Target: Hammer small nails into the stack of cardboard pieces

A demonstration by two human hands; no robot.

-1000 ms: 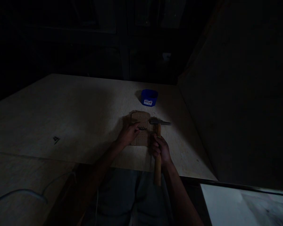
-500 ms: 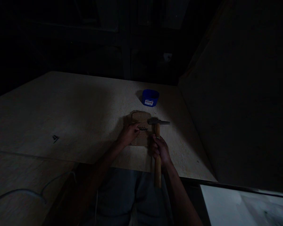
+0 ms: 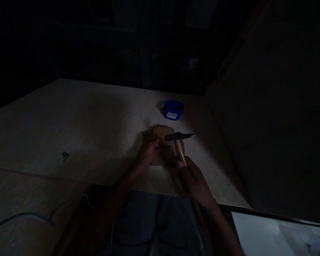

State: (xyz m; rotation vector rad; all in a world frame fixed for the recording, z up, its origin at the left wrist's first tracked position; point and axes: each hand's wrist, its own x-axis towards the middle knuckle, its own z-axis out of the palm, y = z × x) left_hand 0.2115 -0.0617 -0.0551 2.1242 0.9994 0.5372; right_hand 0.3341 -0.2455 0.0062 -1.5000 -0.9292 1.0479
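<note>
My right hand point(image 3: 193, 177) is closed around the wooden handle of a hammer point(image 3: 180, 149), whose dark metal head is raised over a piece of brown cardboard point(image 3: 162, 132). On the cardboard, a short row of small dark metal pieces point(image 3: 165, 147) lies beneath the hammer head; their kind is too dark to tell. My left hand point(image 3: 149, 152) rests at the cardboard's left side, thumb and fingers pinched together at the left end of that row. What the pinch holds, if anything, does not show clearly.
A blue plastic tub point(image 3: 173, 110) with a white label stands behind the cardboard on the pale tabletop point(image 3: 109, 117). Small dark pieces point(image 3: 65, 155) lie at the left. A cable point(image 3: 24, 215) runs across the lower left. A dark panel point(image 3: 269, 124) rises along the right side.
My right hand has lifted the hammer and drawn its handle toward the lower right, tilting it. My left hand has stayed at the row of dark pieces. The view has shifted slightly.
</note>
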